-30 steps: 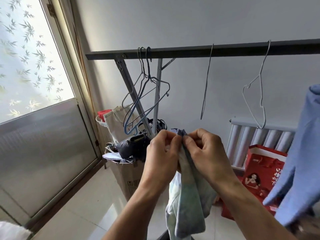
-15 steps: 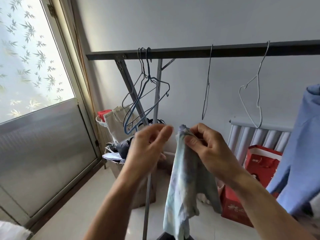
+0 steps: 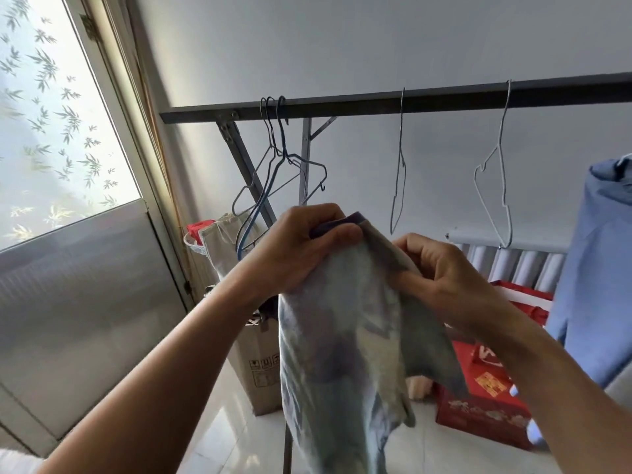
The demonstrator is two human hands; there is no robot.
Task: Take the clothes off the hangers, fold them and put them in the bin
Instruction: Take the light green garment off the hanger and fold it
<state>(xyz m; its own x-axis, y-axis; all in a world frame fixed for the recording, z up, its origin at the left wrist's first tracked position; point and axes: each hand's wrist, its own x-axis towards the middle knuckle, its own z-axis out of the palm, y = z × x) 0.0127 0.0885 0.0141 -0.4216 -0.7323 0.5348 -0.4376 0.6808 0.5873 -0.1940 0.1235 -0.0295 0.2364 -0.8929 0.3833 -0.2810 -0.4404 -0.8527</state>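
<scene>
Head view: pale blue-green garment [image 3: 342, 336] is off its hanger and held up in the air in front of the clothes rail [image 3: 444, 97], lower part hanging loose and bunched over the floor. Left hand [image 3: 301, 248]: grip clenched on the dark purple band at the top edge, thumb pressed over it. Right hand [image 3: 444, 278]: grip pinching the cloth just to the right and a little lower, with a short stretch of fabric between the two. Reads as the start of the fold: finding matching edges. No table in view, so the fold likely has to be made in the air. Best done with the left grip as anchor on the band and the right grip slid outward along the edge to a seam or corner. Then spread the hands so the cloth drops flat before the sides are brought together. Watch the loose tail, since the rack's upright stands close behind and could catch it. Bare blue hangers [image 3: 280, 172] cluster at the rail's left end, with two bare wire hangers [image 3: 398, 172] further right. Blue shirt [image 3: 602, 268] hangs at the right edge, not yet taken. Cardboard box [image 3: 256, 371] stands on the floor behind; cannot tell if it is the bin.
</scene>
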